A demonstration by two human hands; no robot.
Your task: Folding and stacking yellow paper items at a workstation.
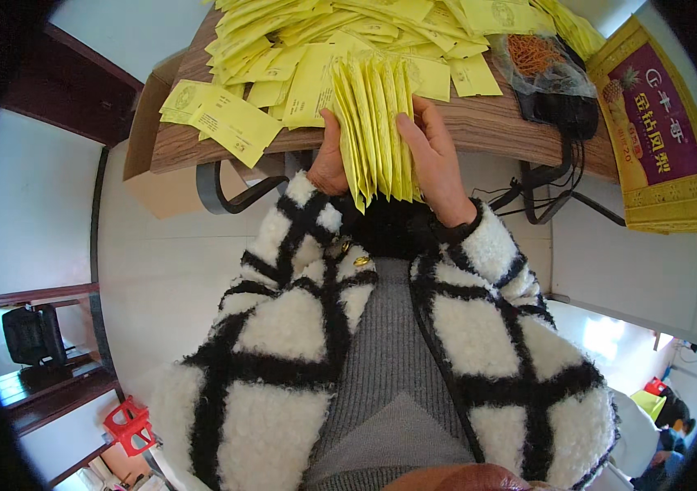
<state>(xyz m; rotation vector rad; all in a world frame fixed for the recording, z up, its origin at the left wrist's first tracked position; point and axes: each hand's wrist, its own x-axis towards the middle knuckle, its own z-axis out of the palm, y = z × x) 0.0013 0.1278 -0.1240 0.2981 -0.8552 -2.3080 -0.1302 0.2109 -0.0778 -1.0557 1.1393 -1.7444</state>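
Fingers of both the left hand (329,159) and right hand (434,159) clasp a fanned stack of yellow packets (374,123) at the wooden table's (496,123) near edge.

wooden table (496,123) | loose yellow packets (283,49) | cardboard box (148,123) | black cables (545,176) | red stool (130,425)

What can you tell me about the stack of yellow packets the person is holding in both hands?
The stack of yellow packets is a fanned bundle of thin, flat, paper-like sachets standing on edge, with faint print. The left hand holds its left side and the right hand presses its right. It sits at the near edge of the wooden table.
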